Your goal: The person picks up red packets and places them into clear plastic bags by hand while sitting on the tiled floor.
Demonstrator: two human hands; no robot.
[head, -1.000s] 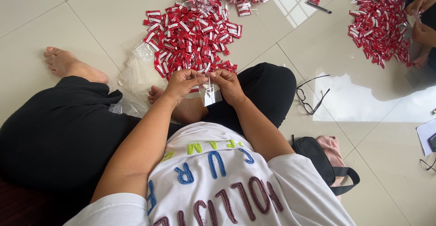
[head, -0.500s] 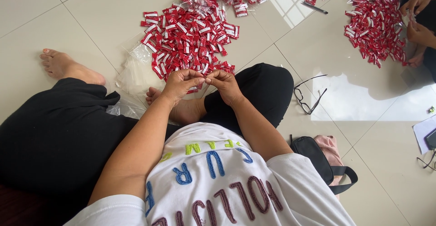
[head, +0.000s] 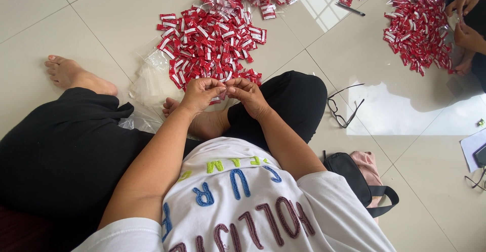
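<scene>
I sit on a tiled floor with my legs crossed. My left hand (head: 201,94) and my right hand (head: 249,95) meet fingertip to fingertip just above my lap. Both pinch one small packet (head: 223,91), which the fingers hide almost fully. Directly beyond my hands lies a wide pile of small red and white packets (head: 210,47). A stack of clear plastic bags (head: 148,84) rests to the left of my hands, beside my foot.
Another person's hands (head: 467,22) work at a second red pile (head: 416,24) at the far right. Black glasses (head: 344,111) lie on the floor to my right, near a black pouch (head: 354,177). A pen (head: 350,9) lies at the back, and paper (head: 473,148) at the right edge.
A clear packet that showed between my hands a second ago is now folded in behind my fingertips. My hands have drawn closer together.
</scene>
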